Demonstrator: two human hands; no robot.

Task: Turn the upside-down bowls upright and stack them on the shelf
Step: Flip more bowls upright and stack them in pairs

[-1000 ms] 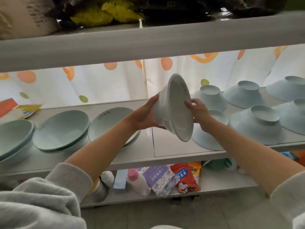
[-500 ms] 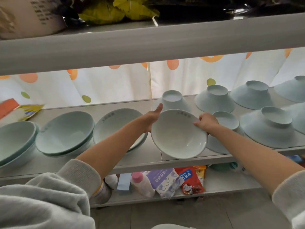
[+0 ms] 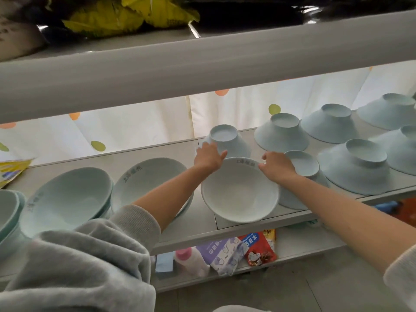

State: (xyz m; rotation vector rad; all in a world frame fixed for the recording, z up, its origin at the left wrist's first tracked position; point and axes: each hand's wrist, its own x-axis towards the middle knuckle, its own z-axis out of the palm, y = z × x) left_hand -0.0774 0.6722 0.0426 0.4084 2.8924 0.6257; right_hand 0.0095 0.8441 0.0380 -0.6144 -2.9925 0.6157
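Note:
A pale upright bowl [image 3: 239, 192] sits on the white shelf [image 3: 193, 224] near its front edge. My left hand [image 3: 208, 157] is at the bowl's far left rim with fingers spread, reaching onto an upside-down bowl [image 3: 227, 138] behind it. My right hand [image 3: 278, 166] pinches the far right rim and partly covers another upside-down bowl [image 3: 306, 164]. Several more upside-down bowls [image 3: 358, 167] fill the right end. To the left stand stacks of upright bowls [image 3: 67, 197], the nearest one [image 3: 146, 176] partly hidden by my left forearm.
The upper shelf's thick front beam [image 3: 202, 64] hangs low over the bowls. A dotted curtain [image 3: 135, 124] closes the back. A yellow packet [image 3: 13, 170] lies at far left. On the lower shelf are snack packets [image 3: 258, 246] and a pink-capped bottle [image 3: 191, 260].
The bowl was tilted on its side in both hands, then turned mouth-up and lowered onto the shelf. My left hand has opened off its rim.

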